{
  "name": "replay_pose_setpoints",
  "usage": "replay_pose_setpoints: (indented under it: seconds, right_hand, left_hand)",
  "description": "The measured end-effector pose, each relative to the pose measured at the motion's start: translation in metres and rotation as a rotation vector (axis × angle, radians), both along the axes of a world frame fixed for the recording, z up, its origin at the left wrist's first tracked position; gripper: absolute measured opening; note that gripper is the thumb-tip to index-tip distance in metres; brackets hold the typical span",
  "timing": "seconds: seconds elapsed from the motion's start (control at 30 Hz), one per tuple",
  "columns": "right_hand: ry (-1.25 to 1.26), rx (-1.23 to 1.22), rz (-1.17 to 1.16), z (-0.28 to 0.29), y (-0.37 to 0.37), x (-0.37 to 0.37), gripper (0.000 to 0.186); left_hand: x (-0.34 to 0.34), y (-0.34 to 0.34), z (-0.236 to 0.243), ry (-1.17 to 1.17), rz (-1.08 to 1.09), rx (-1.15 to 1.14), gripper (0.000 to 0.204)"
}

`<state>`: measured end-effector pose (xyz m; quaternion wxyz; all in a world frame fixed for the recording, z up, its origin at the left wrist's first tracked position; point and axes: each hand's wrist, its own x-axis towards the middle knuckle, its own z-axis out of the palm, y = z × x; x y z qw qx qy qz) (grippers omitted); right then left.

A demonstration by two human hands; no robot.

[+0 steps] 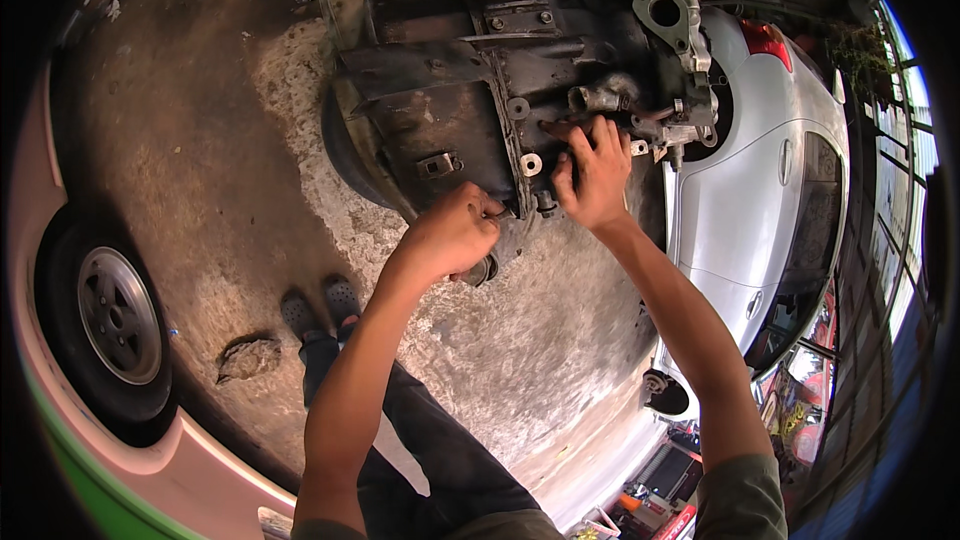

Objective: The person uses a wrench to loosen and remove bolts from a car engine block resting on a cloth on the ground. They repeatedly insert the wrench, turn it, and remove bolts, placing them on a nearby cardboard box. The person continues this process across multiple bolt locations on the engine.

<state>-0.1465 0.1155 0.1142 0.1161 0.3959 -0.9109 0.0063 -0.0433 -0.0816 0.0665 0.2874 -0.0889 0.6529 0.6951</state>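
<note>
A dark, greasy engine and gearbox assembly [430, 110] stands in front of me. At its near lower edge, my left hand [462, 232] is closed, thumb and fingers pinched together by the casing seam. What lies in that pinch, if anything, is hidden. To the right, my right hand [597, 178] rests against the dark casing, its fingers bent but apart. Its fingertips reach just under a short metal pipe stub [597, 99]. Between the two hands, a pale round-holed lug [531, 165] shows on the seam. A silvery flange with a large hole [663, 11] sits at the far right of the assembly.
A silver car [750, 190] stands close on the right. At the left is a pinkish vehicle with a black-tyred wheel [118, 315]. Below lies a stained concrete floor [500, 360], with a rough hole or patch [250, 358] near my clogs [298, 312].
</note>
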Motion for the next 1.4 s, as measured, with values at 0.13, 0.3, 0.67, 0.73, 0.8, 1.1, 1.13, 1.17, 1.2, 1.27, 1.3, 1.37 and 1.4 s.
replay_pose_setpoints:
  seconds: [0.13,0.3,0.67,0.73,0.8,1.1,1.13,1.17,1.2,1.27,1.3,1.37,1.4]
  right_hand:
    - [0.016,-0.012,0.010,0.000,0.000,0.000,0.038]
    - [0.023,-0.003,0.005,-0.002,0.002,-0.001,0.036]
    - [0.007,-0.016,0.001,-0.003,0.005,0.000,0.038]
    - [0.010,-0.021,0.007,-0.003,0.003,-0.003,0.038]
    - [0.002,-0.026,-0.001,-0.003,0.004,-0.001,0.039]
    - [-0.006,-0.035,0.015,-0.004,0.006,-0.002,0.040]
    - [-0.008,-0.039,0.019,-0.004,0.006,-0.002,0.040]
    - [0.000,-0.040,0.021,-0.004,0.006,-0.002,0.040]
    - [0.008,-0.039,0.025,-0.004,0.006,-0.002,0.040]
    - [0.015,-0.033,0.020,-0.005,0.006,-0.002,0.038]
    - [0.014,-0.028,0.009,-0.004,0.005,-0.001,0.037]
    - [0.002,-0.034,-0.005,-0.004,0.004,0.000,0.036]
    - [0.004,-0.038,0.007,-0.005,0.003,-0.001,0.036]
  left_hand:
    - [-0.020,-0.009,0.015,-0.053,-0.211,-0.006,0.023]
    - [-0.007,0.005,0.019,0.235,-0.002,-0.146,0.023]
    - [0.065,0.131,-0.028,0.216,0.539,-0.169,0.012]
    - [0.057,0.147,-0.053,0.245,0.734,-0.022,0.005]
    - [0.042,0.151,-0.080,0.360,0.845,-0.019,0.005]
    - [0.047,0.134,-0.109,0.524,0.792,-0.206,0.024]
    - [0.050,0.138,-0.109,0.559,0.781,-0.215,0.025]
    - [0.054,0.144,-0.110,0.566,0.783,-0.220,0.027]
    - [0.056,0.150,-0.112,0.573,0.786,-0.226,0.029]
    - [0.057,0.157,-0.121,0.446,0.769,-0.266,0.029]
    - [0.054,0.158,-0.126,0.440,0.799,-0.275,0.027]
    - [0.049,0.161,-0.127,0.479,0.900,-0.259,0.019]
    - [0.049,0.159,-0.125,0.430,0.876,-0.222,0.021]
